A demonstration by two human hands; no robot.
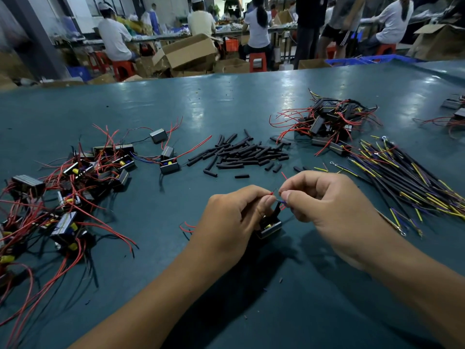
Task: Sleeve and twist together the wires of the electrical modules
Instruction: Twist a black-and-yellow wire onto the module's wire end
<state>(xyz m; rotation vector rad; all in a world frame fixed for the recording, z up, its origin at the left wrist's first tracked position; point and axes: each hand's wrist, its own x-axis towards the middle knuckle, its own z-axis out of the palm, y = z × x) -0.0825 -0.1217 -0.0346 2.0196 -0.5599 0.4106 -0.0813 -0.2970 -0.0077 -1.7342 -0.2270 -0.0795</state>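
A small black electrical module (270,227) with a yellow part inside sits under my hands near the table's front middle. My left hand (231,220) pinches its thin red wire (271,193) between thumb and fingers. My right hand (324,200) pinches a blue wire end (282,202) right beside it, the two wire tips almost meeting. A short black sleeve (277,210) stands on the module's lead between both hands. Loose black sleeve pieces (244,153) lie in a heap beyond my hands.
A pile of modules with red wires (70,187) covers the left of the teal table (226,104). Another module pile (329,122) lies at the far right, with a bundle of black, yellow and blue leads (402,182) in front of it. People work at benches behind.
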